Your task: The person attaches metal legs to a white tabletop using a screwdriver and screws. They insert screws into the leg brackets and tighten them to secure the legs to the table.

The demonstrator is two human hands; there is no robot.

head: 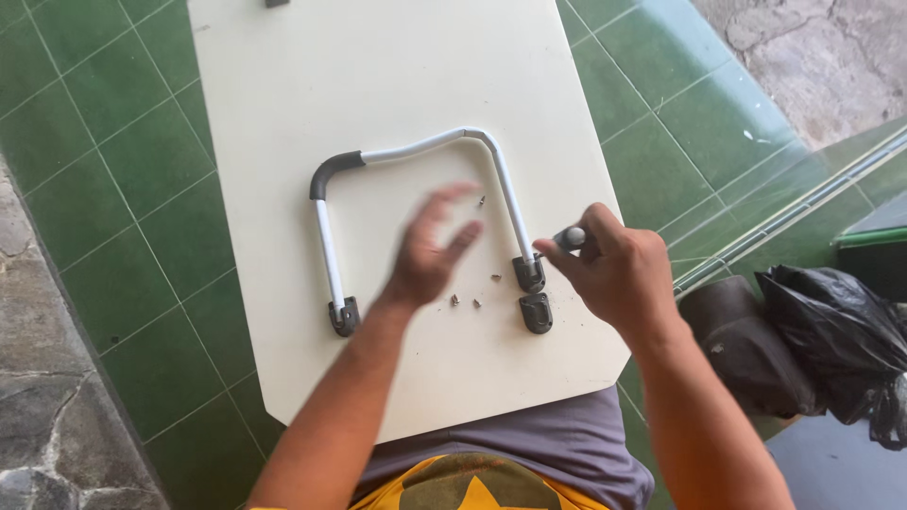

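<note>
A cream board (378,76) rests across my lap. On it lies a bent white tube leg (416,147) with a dark grey corner sleeve and dark brackets at both ends. My left hand (430,250) hovers blurred above the board inside the leg's bend, fingers apart and holding nothing. Several small screws (472,300) lie scattered below it, and one more screw (482,199) sits near its fingertips. My right hand (614,269) grips a grey-handled screwdriver (570,236) beside the right end bracket (529,273). A loose dark bracket (536,313) lies just below that.
Green tiled floor (113,161) surrounds the board, with rough stone paving at the left and top right. A black plastic bag (841,331) and a dark roll (742,345) sit at the right. A metal door track runs diagonally at right.
</note>
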